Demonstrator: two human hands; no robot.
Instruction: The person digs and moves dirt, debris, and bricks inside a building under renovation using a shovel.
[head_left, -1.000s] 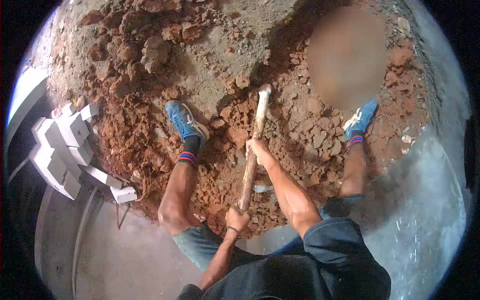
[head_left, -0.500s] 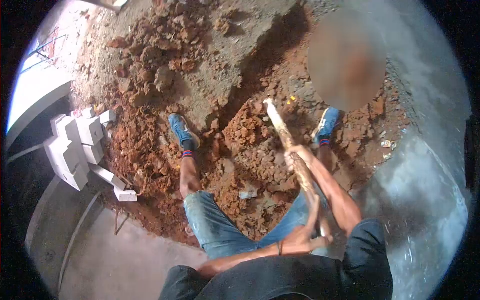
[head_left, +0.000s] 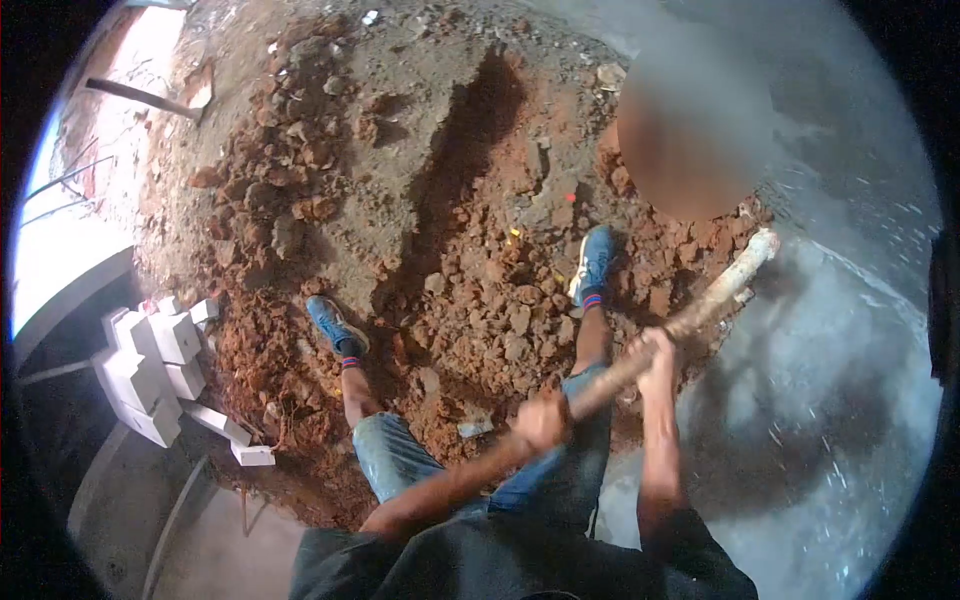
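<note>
- Head view: left hand [head_left: 541,420] closed in a full grip on the wooden handle [head_left: 668,332] at its near end — right hand [head_left: 655,352] wrapped around it further along.
- Handle slants up toward the right, above red clay rubble [head_left: 480,290] — blue shoes [head_left: 335,325] planted on the rubble.
- White blocks [head_left: 150,365] stacked at the rubble's left edge.

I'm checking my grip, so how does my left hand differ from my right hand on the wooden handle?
The left hand grips the wooden handle low, near its butt end; the right hand grips farther up toward the raised end. The left hand sits over the jeans; the right hand sits nearer the grey floor. Both are closed around the handle.
</note>
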